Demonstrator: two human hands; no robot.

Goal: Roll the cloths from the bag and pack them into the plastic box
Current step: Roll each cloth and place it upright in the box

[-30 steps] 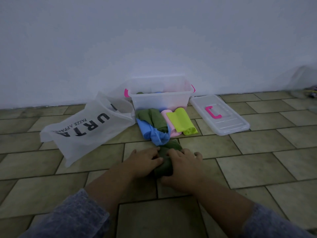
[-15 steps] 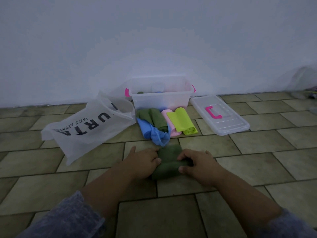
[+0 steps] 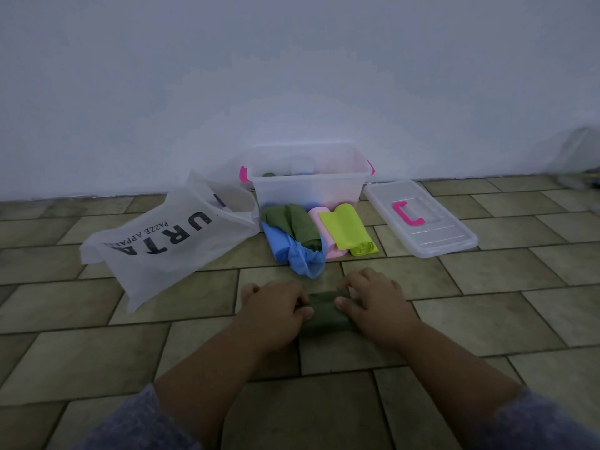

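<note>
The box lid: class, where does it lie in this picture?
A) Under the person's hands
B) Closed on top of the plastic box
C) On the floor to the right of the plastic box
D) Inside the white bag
C: the clear lid lies flat on the floor just right of the open plastic box.

A tiled floor (image 3: 487, 303) meets a pale wall (image 3: 292, 76); a clear lid (image 3: 435, 237) with a pink handle (image 3: 406, 214) lies flat on the tiles.
</note>
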